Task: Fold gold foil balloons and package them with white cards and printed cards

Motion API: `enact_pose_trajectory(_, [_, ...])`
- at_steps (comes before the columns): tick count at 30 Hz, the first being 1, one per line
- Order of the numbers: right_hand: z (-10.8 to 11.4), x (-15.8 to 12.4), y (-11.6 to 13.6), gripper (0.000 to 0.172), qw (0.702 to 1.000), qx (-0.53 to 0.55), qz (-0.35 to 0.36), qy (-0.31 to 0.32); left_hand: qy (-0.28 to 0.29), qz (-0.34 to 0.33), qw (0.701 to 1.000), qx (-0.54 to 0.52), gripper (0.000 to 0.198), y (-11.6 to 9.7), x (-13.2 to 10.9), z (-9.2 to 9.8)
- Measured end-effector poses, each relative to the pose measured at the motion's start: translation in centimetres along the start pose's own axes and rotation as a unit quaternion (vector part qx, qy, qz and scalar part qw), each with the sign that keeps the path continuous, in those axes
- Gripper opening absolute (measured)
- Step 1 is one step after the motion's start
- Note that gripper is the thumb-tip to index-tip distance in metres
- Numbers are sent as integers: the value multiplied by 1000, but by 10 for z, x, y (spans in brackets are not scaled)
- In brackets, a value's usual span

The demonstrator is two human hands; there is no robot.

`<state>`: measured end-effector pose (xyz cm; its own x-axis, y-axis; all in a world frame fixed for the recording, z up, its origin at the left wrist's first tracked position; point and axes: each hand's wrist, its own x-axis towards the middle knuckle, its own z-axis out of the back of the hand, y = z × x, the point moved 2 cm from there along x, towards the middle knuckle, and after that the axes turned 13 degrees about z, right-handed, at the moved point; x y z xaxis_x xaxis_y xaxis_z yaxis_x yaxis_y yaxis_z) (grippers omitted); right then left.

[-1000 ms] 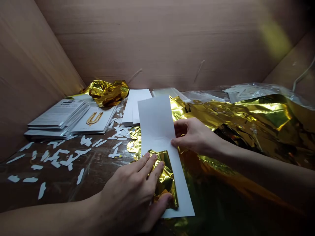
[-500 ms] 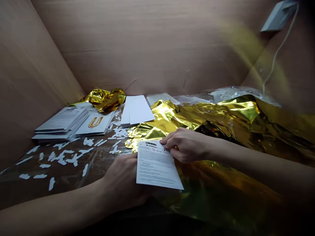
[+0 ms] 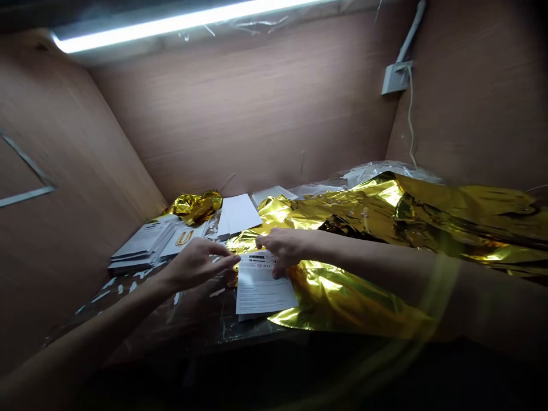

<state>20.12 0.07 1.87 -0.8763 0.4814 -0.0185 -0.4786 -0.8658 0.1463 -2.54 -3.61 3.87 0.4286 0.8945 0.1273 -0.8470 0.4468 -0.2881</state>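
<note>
A printed white card [image 3: 263,291] lies near the table's front edge, over another sheet that shows beneath it. My left hand [image 3: 199,265] reaches in from the left, thumb and forefinger stretched toward the card's upper left corner, with a gap between them. On the card's upper right part rests my right hand [image 3: 280,251], fingers spread, nothing gripped between them. Shiny gold foil [image 3: 342,291] spreads under and to the right of the right hand and forearm.
Stacked printed cards [image 3: 139,242], one with a gold U, stand at the left. White sheets [image 3: 240,214], crumpled gold foil [image 3: 197,206] and clear plastic bags [image 3: 377,169] lie along the back wall. White scraps litter the left side.
The view has tilted up, bringing a lamp into sight. My left hand has come out from under the card and opened. The card now lies down, and my right hand's fingers have spread.
</note>
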Motion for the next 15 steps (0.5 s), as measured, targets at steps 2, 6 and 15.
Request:
enact_pose_trajectory(2, [-3,5,-2,75,1000,-1,19,0,6,7,1000,3,50,1,21,1])
enact_pose_trajectory(6, [-8,13,-10,79,999,6,31,-28,138,-39,990,-2,61,-2,60,-19])
enact_pose_trajectory(15, [-13,6,-13,79,999,16,-2,-47,274,-8,948,-161,47,28,79,-33])
